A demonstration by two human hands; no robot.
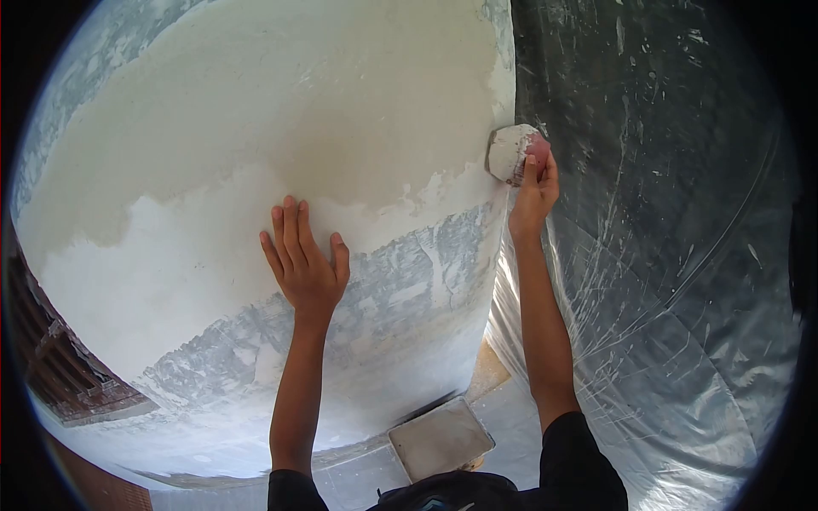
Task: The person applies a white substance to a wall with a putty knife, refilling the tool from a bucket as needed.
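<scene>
My left hand point(302, 264) rests flat on the wall point(213, 111), fingers spread upward across a smooth, pale plastered area. Near the wall's right edge, my right hand point(535, 189) grips a sponge-like pad point(516, 153). This pad is rounded, caked with grey-white plaster, and shows a pink patch at its right side. My thumb and fingers pinch its lower right part, while the rest of it overlaps the edge of the wall. Damp beige plaster covers the upper wall; rougher grey-and-white patches lie below both hands.
Dark plastic sheeting point(682, 230), splashed with white, hangs right of the wall and runs down to the floor. A rectangular tray point(441, 443) holding greyish material stands at the wall's foot. At far left is a brown slatted opening point(64, 358).
</scene>
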